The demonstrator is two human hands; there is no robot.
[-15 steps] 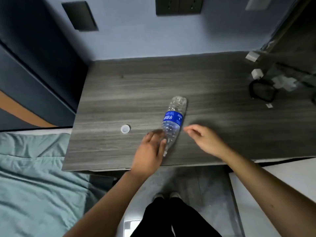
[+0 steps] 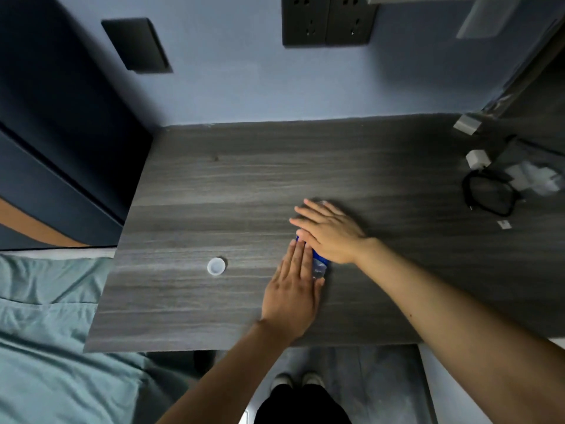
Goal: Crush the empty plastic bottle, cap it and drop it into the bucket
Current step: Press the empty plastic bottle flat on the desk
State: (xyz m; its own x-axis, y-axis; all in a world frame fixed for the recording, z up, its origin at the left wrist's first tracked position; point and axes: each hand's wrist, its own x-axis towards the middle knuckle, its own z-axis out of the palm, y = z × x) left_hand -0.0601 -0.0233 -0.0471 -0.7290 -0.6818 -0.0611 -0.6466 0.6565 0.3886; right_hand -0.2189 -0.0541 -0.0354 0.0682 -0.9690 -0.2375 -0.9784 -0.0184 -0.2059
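Note:
A clear plastic bottle [image 2: 319,264] with a blue label lies on its side on the grey wooden desk [image 2: 229,179], mostly hidden under both hands. My left hand [image 2: 293,289] lies flat on its near, neck end, fingers straight and together. My right hand [image 2: 328,229] lies flat across its far end, palm down. Only a strip of blue label and clear plastic shows between them. The white cap [image 2: 216,266] lies loose on the desk, well left of the hands. No bucket is in view.
At the desk's right end are a black cable loop [image 2: 489,195], a white charger [image 2: 477,159] and crumpled white plastic [image 2: 535,177]. A blue wall with sockets [image 2: 328,21] is behind. A teal bed [image 2: 46,316] adjoins the desk's left side. My feet show below the desk.
Both hands have moved onto the bottle and now lie flat over it; before, the left touched only the neck end and the right hovered beside it. The camera has moved closer.

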